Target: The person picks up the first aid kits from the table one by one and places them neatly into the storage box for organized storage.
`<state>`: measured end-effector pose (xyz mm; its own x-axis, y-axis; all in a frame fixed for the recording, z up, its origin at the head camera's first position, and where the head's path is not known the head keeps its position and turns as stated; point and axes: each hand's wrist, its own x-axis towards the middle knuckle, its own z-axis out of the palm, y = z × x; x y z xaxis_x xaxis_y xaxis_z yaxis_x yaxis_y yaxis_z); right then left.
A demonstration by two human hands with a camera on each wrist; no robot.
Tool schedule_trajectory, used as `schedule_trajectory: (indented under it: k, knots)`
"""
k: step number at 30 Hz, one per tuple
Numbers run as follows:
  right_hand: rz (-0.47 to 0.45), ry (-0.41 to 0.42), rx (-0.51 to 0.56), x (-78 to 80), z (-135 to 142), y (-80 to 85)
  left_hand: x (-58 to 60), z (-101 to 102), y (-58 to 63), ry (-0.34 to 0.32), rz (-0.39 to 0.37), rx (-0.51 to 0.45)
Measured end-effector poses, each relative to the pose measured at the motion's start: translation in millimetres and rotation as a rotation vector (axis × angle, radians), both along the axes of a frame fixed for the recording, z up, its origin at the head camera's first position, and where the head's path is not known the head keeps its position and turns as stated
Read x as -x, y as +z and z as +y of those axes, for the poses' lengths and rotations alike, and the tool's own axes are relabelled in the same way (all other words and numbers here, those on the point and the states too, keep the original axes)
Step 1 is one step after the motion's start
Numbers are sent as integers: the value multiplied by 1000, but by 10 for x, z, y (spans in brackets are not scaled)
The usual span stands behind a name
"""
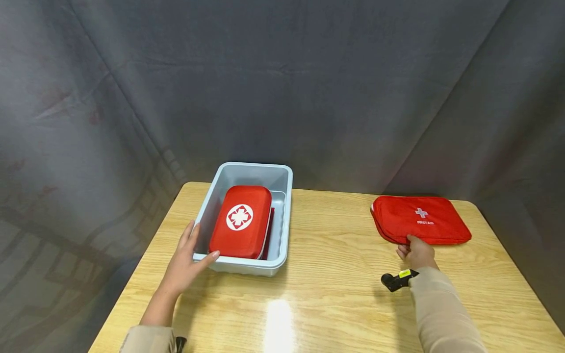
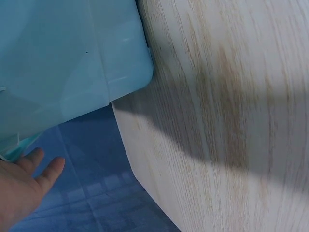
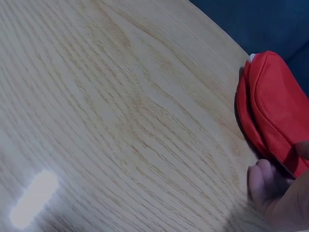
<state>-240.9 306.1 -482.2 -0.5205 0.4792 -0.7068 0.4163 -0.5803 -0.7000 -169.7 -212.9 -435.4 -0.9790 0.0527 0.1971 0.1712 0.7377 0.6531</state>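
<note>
A red first aid pouch (image 1: 441, 223) with a white cross lies flat at the table's right. My right hand (image 1: 418, 253) pinches its near edge, thumb on top and the other fingers curled low at the edge; in the right wrist view the fingers (image 3: 260, 181) show beside the pouch (image 3: 280, 101). A light blue-grey plastic tub (image 1: 286, 220) stands to the left, holding a red hard-shell first aid case (image 1: 251, 240). My left hand (image 1: 183, 267) rests at the tub's near left corner, fingers spread and fairly straight; the left wrist view shows fingertips (image 2: 52, 171) beside the tub (image 2: 72, 63).
Beneath the case, a dark red thing (image 1: 268, 240) shows partly in the tub. The wooden table (image 1: 326, 274) carries a bright light reflection near its front. Grey cloth (image 1: 282, 98) hangs behind and at both sides. A black wrist-camera piece (image 1: 397, 280) sticks out from the right sleeve.
</note>
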Motion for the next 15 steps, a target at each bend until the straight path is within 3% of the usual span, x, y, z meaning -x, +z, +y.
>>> schedule_trajectory:
  k: [6,11,15]
  knots:
    - [62,-59,55,-63,-21,48,8,-7,-15,-5,23,-1]
    - [52,-121,67,-72,-4,50,9,10,-1,-13,11,-1]
    - [34,-104,30,-76,1,67,12,24,16,-12,1,4]
